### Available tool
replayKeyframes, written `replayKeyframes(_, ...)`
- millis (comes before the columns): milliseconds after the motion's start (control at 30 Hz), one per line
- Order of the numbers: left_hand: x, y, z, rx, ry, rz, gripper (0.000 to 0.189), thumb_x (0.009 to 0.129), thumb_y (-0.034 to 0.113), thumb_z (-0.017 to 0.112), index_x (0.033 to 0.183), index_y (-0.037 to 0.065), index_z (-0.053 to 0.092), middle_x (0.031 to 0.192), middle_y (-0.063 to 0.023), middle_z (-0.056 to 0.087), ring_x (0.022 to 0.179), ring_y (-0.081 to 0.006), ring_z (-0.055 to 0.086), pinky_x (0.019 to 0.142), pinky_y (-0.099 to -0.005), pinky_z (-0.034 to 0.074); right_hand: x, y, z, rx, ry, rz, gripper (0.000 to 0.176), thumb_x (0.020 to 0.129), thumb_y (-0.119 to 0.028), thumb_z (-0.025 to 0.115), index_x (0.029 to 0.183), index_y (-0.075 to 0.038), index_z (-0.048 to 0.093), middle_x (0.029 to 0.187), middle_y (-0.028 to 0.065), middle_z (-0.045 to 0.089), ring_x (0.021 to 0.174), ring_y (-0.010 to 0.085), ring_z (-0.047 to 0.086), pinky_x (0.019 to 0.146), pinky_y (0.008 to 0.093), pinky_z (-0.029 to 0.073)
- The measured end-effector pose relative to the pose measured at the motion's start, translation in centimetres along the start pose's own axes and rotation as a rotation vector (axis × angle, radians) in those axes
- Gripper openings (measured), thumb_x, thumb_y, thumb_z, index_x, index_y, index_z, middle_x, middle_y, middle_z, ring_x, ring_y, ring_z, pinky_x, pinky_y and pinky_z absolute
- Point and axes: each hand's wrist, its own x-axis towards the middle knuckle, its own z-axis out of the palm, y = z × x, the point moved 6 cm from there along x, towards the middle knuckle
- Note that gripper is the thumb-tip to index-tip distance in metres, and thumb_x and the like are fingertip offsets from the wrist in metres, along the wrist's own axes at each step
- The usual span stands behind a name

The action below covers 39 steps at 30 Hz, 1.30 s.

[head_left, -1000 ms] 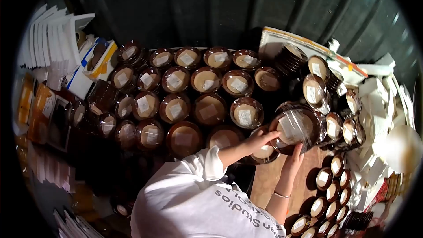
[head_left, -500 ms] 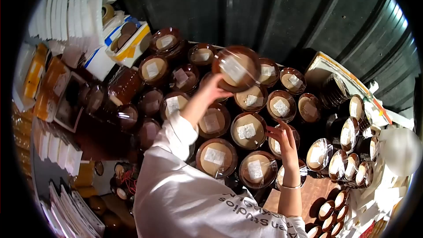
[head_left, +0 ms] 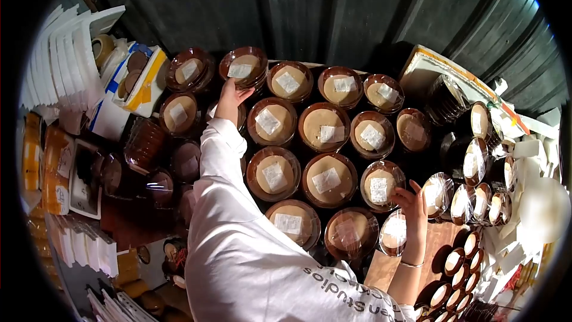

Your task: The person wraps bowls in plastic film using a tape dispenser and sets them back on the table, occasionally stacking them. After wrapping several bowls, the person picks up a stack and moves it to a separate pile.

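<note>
The wrapped brown dish (head_left: 243,64) sits in the back row, atop other dishes. Left hand (head_left: 233,95): fingers at the dish's near rim; whether the grip is clenched cannot be determined. Right hand (head_left: 412,204): released, fingers parted, beside a labelled dish (head_left: 381,185). Corrugated wall (head_left: 286,12): behind the rows.

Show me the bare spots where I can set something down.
The board shows bare wood either side of the right forearm, between the large bowls and small bowls. A dark red patch right of the tray looks free, though shadowed. The large bowls are crowded, with only narrow dark gaps.
</note>
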Motion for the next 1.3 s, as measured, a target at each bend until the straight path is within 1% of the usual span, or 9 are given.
replayKeyframes(267, -0.4, -0.5, -0.5, 0.154, 0.044, -0.120, 0.070, 0.084, 0.056, 0.020, 0.116, -0.006, 0.033, 0.085, -0.0214, 0.058, 0.079, -0.0316, 0.060, 0.070, -0.0394, 0.050, 0.6, 0.2, -0.4, 0.034, 0.006, -0.021, 0.045, 0.091, -0.032, 0.032, 0.119, 0.002, 0.033, 0.094, 0.0161, 0.057, 0.084, 0.0235, 0.056, 0.081, 0.0340, 0.041)
replayKeyframes(533, -2.5, 0.1, 0.1, 0.200, 0.084, 0.053, 0.085, 0.075, 0.068, 0.028, 0.124, -0.001, 0.022, 0.092, -0.0259, 0.055, 0.078, -0.0323, 0.060, 0.070, -0.0413, 0.050, -0.4, 0.8, -1.1, 0.082, 0.013, -0.007, 0.043, 0.091, -0.032, 0.033, 0.117, 0.002, 0.038, 0.094, 0.0141, 0.057, 0.084, 0.0218, 0.056, 0.081, 0.0321, 0.041)
replayKeyframes(667, -7.1, 0.7, 1.8, 0.371, -0.296, 0.231, 0.082, 0.077, 0.064, 0.031, 0.134, 0.011, 0.004, 0.112, -0.0260, 0.046, 0.101, -0.0316, 0.051, 0.090, -0.0371, 0.039, -2.7, 0.8, -2.9, 0.077, 0.074, 0.028, 0.041, 0.090, -0.029, 0.035, 0.116, 0.002, 0.039, 0.096, 0.0135, 0.057, 0.088, 0.0225, 0.056, 0.082, 0.0325, 0.041)
replayKeyframes(733, -4.5, 0.6, 0.3, 0.341, -0.329, -0.035, 0.073, 0.080, 0.062, 0.029, 0.134, 0.022, 0.000, 0.122, -0.0224, 0.040, 0.113, -0.0267, 0.042, 0.098, -0.0314, 0.025, -4.5, 2.3, -5.4, 0.121, 0.105, -0.032, 0.039, 0.090, -0.028, 0.036, 0.114, 0.002, 0.041, 0.095, 0.0121, 0.057, 0.088, 0.0196, 0.055, 0.082, 0.0307, 0.042)
replayKeyframes(833, -1.0, 2.0, -2.0, 0.298, -0.298, -0.200, 0.093, 0.070, 0.073, 0.031, 0.135, 0.013, 0.004, 0.125, -0.0175, 0.039, 0.121, -0.0246, 0.031, 0.098, -0.0309, 0.022, -8.3, 3.4, -8.7, 0.126, 0.210, 0.024, 0.038, 0.090, -0.028, 0.038, 0.112, 0.002, 0.043, 0.094, 0.0105, 0.057, 0.086, 0.0161, 0.054, 0.080, 0.0287, 0.042)
replayKeyframes(900, -1.3, 4.0, -4.3, 0.486, -0.115, 0.049, 0.082, 0.071, 0.071, 0.034, 0.131, 0.017, 0.024, 0.126, -0.0146, 0.038, 0.113, -0.0266, 0.037, 0.097, -0.0322, 0.022, -10.9, 5.4, -10.8, 0.227, 0.306, 0.031, 0.037, 0.089, -0.031, 0.040, 0.108, 0.000, 0.045, 0.092, 0.0084, 0.057, 0.082, 0.0133, 0.053, 0.075, 0.0265, 0.043)
replayKeyframes(1000, -19.7, 4.1, 6.9, 0.787, 0.118, 0.577, 0.063, 0.079, 0.056, 0.038, 0.120, 0.008, 0.037, 0.104, -0.0107, 0.052, 0.085, -0.0232, 0.048, 0.077, -0.0353, 0.036, -15.0, 7.2, -13.7, 0.366, 0.441, 0.019, 0.042, 0.087, -0.038, 0.042, 0.105, 0.000, 0.048, 0.088, 0.0079, 0.058, 0.075, 0.0115, 0.054, 0.068, 0.0253, 0.044)
replayKeyframes(1133, -35.2, 0.7, 18.6, 0.713, -0.172, 1.034, 0.030, 0.086, 0.028, 0.048, 0.100, 0.001, 0.050, 0.073, -0.0074, 0.054, 0.058, -0.0125, 0.048, 0.054, -0.0196, 0.039, -20.7, 10.1, -18.5, 0.455, 0.669, 0.026, 0.042, 0.087, -0.037, 0.042, 0.105, 0.001, 0.046, 0.088, 0.0111, 0.059, 0.075, 0.0148, 0.057, 0.070, 0.0260, 0.045)
replayKeyframes(1300, -42.3, -8.0, 27.8, 0.873, -0.710, 0.920, 0.039, 0.089, 0.028, 0.035, 0.119, 0.004, 0.038, 0.093, -0.0076, 0.051, 0.056, -0.0077, 0.042, 0.049, -0.0176, 0.031, -31.9, 15.8, -28.5, 0.790, 1.213, -0.102, 0.035, 0.083, -0.033, 0.050, 0.095, -0.001, 0.044, 0.082, 0.0129, 0.056, 0.069, 0.0182, 0.057, 0.062, 0.0284, 0.049)
